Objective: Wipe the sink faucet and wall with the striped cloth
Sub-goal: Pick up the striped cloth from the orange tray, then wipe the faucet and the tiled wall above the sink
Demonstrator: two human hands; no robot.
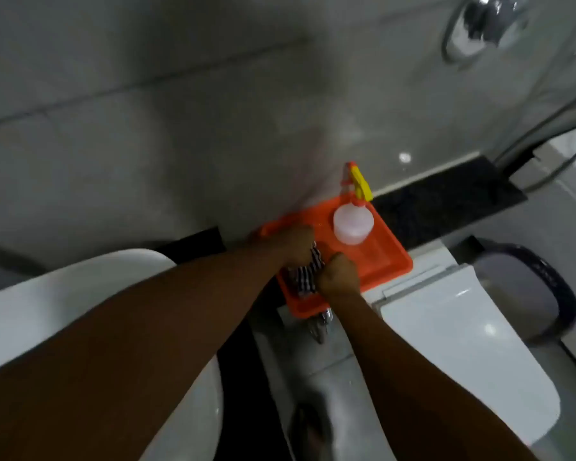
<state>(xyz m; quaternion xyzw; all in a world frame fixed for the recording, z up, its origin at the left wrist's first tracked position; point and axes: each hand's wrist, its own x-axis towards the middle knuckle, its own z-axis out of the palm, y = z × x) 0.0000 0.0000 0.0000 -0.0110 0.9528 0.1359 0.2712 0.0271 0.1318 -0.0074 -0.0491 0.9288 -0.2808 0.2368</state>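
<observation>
Both bare arms reach forward over an orange tray [384,261] that sits on a dark ledge against the grey tiled wall [147,144]. The striped cloth [306,272] lies bunched in the near-left part of the tray, caught between the two hands. The left hand [293,244] closes over the far end of the cloth, its grip clenched on the fabric. The right hand [338,277] presses in just beside it on the near right, fingers curled into the cloth's edge, so that grip also grasps the cloth.

In the far-right part of the tray stands a white spray bottle [353,224] with a yellow and red trigger head [359,183], clear of both hands.

A chrome faucet [320,324] pokes out from under the tray's near edge, blurred. To the left is the curved white rim of a basin [80,287]; to the right a white toilet lid [463,344] and, beyond it, a dark bin [552,287]. A chrome shower fitting [486,18] is mounted high on the far right of the wall.
</observation>
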